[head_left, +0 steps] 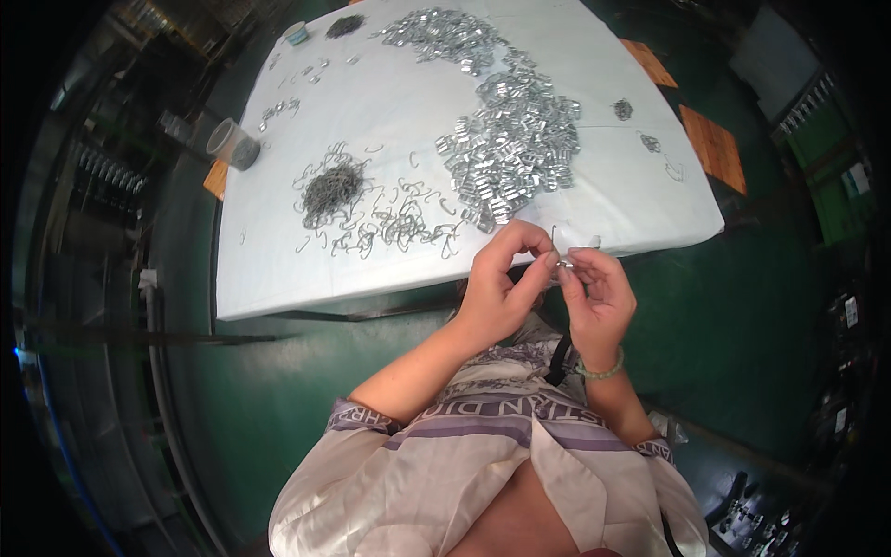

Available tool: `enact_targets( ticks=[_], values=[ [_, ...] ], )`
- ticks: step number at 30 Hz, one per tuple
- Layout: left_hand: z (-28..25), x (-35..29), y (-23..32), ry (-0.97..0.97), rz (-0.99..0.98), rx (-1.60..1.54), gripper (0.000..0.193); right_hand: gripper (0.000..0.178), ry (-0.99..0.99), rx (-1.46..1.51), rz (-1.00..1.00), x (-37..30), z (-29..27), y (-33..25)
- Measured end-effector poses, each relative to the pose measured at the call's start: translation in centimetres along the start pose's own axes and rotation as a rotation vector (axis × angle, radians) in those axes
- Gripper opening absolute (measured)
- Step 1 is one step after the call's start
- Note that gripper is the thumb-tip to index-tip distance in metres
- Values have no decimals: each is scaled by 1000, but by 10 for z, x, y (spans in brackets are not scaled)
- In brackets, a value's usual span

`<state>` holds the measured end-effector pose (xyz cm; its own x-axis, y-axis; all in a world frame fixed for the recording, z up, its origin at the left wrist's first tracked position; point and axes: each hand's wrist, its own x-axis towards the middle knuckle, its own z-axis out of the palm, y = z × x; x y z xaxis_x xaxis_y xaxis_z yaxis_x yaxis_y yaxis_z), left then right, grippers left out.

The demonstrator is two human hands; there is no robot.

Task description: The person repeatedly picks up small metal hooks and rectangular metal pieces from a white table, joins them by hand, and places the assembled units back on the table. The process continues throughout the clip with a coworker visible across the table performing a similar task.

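Note:
Just over the near edge of the white-covered table [390, 121], my two hands meet fingertip to fingertip. My left hand [501, 283] pinches a thin wire hook [554, 231], whose end sticks up past the fingers. Between the thumb and fingers of my right hand [599, 295] is a small shiny metal clip [564, 265], touching or nearly touching the left fingertips. How hook and clip join is hidden by the fingers. Beyond my hands lies a big heap of silvery metal clips [515, 139]. Loose wire hooks [399, 223] are scattered left of it.
A dense dark pile of wire hooks [334, 188] lies left of centre. A clear plastic cup [232, 146] leans at the left edge, and a small tub [295, 34] stands far left. Small clusters of wire parts [623, 110] lie right. Wooden boards [713, 148] show beside the table.

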<state>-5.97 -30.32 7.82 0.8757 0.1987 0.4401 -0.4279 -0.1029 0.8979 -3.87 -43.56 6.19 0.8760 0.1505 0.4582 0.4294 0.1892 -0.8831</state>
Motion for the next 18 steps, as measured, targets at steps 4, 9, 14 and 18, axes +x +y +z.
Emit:
enact_targets(
  ticks=[4, 9, 14, 18],
  values=[
    [1, 10, 11, -84, 154, 127, 8, 24, 17, 179, 86, 3, -2, -4],
    [16, 23, 24, -119, 315, 241, 11, 13, 85, 177, 150, 6, -13, -12],
    [35, 34, 36, -131, 405, 267, 9, 11, 196, 214, 109, 13, -20, -22],
    [52, 39, 40, -188, 418, 195, 9, 8, 256, 183, 100, 17, -35, -45]
  ],
)
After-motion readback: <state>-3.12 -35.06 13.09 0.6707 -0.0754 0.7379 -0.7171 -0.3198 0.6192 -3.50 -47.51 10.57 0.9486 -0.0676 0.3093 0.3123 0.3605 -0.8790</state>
